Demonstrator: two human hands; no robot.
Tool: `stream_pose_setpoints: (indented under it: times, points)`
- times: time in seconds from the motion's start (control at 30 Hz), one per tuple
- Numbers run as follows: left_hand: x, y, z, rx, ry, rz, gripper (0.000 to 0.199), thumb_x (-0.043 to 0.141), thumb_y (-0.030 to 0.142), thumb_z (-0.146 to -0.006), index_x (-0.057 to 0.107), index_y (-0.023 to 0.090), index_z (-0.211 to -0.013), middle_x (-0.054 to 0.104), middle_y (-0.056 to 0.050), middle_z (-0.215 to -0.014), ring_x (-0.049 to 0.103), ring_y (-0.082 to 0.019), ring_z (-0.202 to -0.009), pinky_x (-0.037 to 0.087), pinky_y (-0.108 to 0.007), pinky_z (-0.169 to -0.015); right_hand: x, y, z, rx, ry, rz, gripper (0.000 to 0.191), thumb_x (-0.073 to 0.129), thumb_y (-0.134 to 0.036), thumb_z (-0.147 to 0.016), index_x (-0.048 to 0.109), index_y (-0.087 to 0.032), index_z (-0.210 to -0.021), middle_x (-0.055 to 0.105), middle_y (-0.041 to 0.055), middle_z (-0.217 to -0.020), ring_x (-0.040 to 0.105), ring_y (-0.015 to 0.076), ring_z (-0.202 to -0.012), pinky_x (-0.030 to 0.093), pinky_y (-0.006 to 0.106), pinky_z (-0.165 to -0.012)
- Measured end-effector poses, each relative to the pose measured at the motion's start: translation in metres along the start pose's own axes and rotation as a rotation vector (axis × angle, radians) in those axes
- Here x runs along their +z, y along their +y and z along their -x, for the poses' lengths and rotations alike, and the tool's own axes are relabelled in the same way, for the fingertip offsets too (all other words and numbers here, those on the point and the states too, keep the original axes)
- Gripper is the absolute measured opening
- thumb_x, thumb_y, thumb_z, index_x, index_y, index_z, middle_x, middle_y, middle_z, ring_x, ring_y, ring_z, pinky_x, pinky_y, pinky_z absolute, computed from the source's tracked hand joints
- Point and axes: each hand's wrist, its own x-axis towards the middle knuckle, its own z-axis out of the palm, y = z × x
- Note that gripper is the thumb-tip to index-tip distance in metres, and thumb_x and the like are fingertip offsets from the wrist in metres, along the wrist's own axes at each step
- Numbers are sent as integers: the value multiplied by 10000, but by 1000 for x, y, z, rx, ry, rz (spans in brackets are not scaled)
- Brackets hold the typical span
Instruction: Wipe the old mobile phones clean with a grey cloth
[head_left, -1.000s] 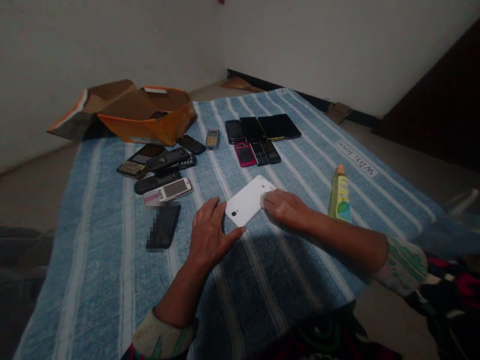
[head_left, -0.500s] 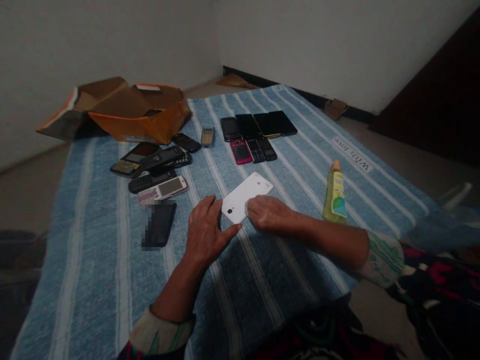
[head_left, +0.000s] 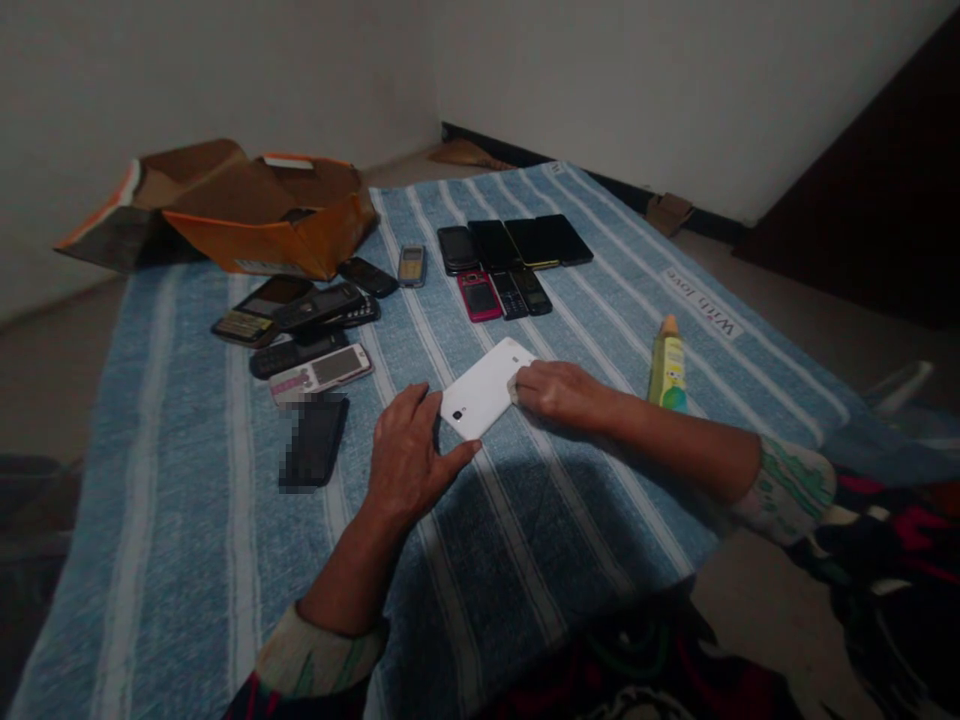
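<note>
A white smartphone (head_left: 480, 392) lies back up on the striped cloth, its camera at the near left corner. My left hand (head_left: 405, 450) braces its left end, with the fingers at one edge and the thumb by the near corner. Over the phone's right edge, my right hand (head_left: 559, 393) is closed with bent fingers. A small pale wad (head_left: 514, 388) peeks out under its fingertips; its material is not clear. To the left lie several old mobile phones (head_left: 319, 308) in a loose heap, with a dark phone (head_left: 319, 440) nearest my left hand.
Further back, several phones (head_left: 551, 240) sit in two rows. A torn orange cardboard box (head_left: 270, 245) stands at the far left. Beyond my right forearm is a bottle of yellow-green liquid (head_left: 667, 370), partly hidden. Blue striped cloth (head_left: 187, 480) covers the surface.
My right hand has slid along the white phone, away from the camera end and to the right. My left hand stays at the phone's left end. The view has shifted slightly.
</note>
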Motion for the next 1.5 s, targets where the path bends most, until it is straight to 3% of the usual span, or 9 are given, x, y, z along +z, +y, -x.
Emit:
stream_pose_setpoints:
  times: [0.13,0.33,0.57,0.73,0.9,1.13,1.5]
  points:
    - [0,0,0,-3,-7,3,711,584,665,-753,527,154,-1244,479,-194,-1406,427,-401,-1296,348,-553,-1063,2,4,-2,-50,-7,38,295,368,-104,-981,662,-85,-975,643,126,-943,558,215,-844,421,329,-668]
    - [0,1,1,-18,-13,2,730,550,686,-763,540,134,-1240,485,-205,-1395,431,-399,-1292,353,-559,-1059,1,-24,-13,-172,19,23,335,327,-69,-971,658,-92,-921,635,120,-886,546,218,-827,409,336,-670]
    - [0,-1,1,-7,-25,24,671,589,553,-753,518,129,-1268,469,-208,-1422,416,-390,-1319,332,-563,-1084,-4,-53,-17,-189,130,-4,320,337,-73,-966,648,-124,-907,616,90,-849,544,210,-782,375,323,-631]
    - [-4,-5,1,15,-59,63,683,587,472,-717,483,131,-1299,452,-202,-1438,404,-393,-1334,333,-573,-1093,5,-66,-24,-176,240,-15,253,409,-82,-949,640,-142,-865,607,68,-809,539,198,-738,373,318,-600]
    - [-7,-6,3,37,-75,87,706,587,384,-686,450,162,-1342,440,-183,-1457,396,-391,-1347,324,-585,-1098,10,-72,-36,-182,239,-29,198,469,-99,-931,646,-148,-857,593,50,-742,541,202,-710,391,312,-570]
    - [-6,-6,5,18,-77,103,693,587,356,-697,458,142,-1343,444,-191,-1458,379,-388,-1368,311,-583,-1110,3,-82,-35,-86,232,-80,218,452,-76,-919,660,-139,-903,611,70,-774,562,206,-738,440,304,-586]
    - [-3,-11,8,36,-57,114,668,597,331,-717,468,135,-1343,446,-202,-1461,402,-389,-1356,340,-594,-1090,-30,-94,-55,254,-11,-338,209,483,-125,-903,665,-103,-1005,663,156,-984,640,249,-906,526,336,-693]
